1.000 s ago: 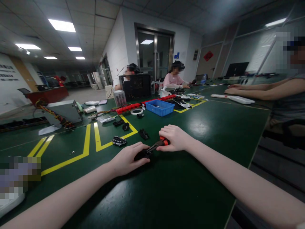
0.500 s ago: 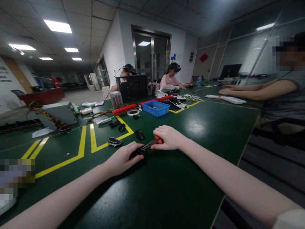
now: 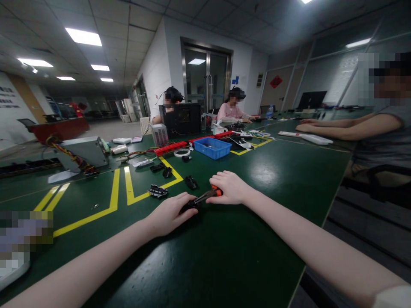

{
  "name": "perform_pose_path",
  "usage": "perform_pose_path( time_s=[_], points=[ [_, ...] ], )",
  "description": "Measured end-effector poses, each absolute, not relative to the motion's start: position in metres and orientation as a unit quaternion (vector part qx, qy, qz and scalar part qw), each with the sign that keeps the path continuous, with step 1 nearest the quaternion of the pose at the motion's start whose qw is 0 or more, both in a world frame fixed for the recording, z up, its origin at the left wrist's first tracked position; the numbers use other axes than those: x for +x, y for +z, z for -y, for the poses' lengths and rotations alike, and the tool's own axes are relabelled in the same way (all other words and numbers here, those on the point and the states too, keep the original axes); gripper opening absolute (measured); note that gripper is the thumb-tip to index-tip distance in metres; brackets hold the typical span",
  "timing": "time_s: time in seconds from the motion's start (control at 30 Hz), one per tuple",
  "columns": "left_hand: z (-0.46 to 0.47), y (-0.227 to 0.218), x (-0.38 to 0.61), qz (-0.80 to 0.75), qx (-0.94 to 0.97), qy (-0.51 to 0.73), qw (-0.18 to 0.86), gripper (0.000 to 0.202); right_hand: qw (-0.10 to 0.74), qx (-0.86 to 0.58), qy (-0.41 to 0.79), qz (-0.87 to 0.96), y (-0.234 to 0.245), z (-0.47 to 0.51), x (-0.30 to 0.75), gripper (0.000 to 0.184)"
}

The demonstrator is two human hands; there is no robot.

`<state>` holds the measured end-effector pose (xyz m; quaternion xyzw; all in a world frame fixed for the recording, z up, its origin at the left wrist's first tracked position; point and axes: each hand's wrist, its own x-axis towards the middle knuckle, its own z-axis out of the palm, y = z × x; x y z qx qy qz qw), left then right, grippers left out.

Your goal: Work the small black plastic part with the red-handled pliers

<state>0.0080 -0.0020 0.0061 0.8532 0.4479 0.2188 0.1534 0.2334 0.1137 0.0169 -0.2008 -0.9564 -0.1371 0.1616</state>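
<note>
My left hand is closed over a small black part and presses it onto the green table. My right hand is wrapped round the orange handles of a pair of pliers. The pliers' dark jaws point left and meet the black part at my left fingertips. Just beyond my hands lie two more small black parts near yellow floor-tape lines.
Farther back sit a blue bin, a red strip, a white tape roll, a grey power supply with wires and a black case. Two people sit at the far end; another person's arms rest at the right.
Both hands keep the same grip on the part and the pliers. Only the view has shifted slightly; the hands have barely moved.
</note>
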Motion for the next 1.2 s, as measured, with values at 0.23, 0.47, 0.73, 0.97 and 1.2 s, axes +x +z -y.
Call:
perform_pose_path(
  time_s=[0.23, 0.47, 0.73, 0.97, 1.2],
  points=[
    [0.0021, 0.0061, 0.0088, -0.454, 0.855, 0.208, 0.138, 0.026, 0.152, -0.199, -0.142, 0.958, 0.0174, -0.1134, 0.2334, 0.051],
    [0.0015, 0.0057, 0.0093, -0.455, 0.857, 0.2, 0.135, 0.024, 0.133, -0.207, -0.134, 0.96, 0.0153, -0.1145, 0.2325, 0.05],
    [0.0018, 0.002, 0.0064, -0.452, 0.861, 0.209, 0.104, 0.026, 0.14, -0.202, -0.139, 0.959, 0.0156, -0.1132, 0.2327, 0.05],
    [0.0012, 0.0004, 0.0063, -0.458, 0.859, 0.207, 0.096, 0.026, 0.153, -0.206, -0.159, 0.953, 0.0163, -0.1096, 0.2326, 0.051],
    [0.0005, -0.0003, 0.0044, -0.457, 0.857, 0.21, 0.112, 0.026, 0.147, -0.209, -0.156, 0.954, 0.0142, -0.1099, 0.2319, 0.051]
  ],
)
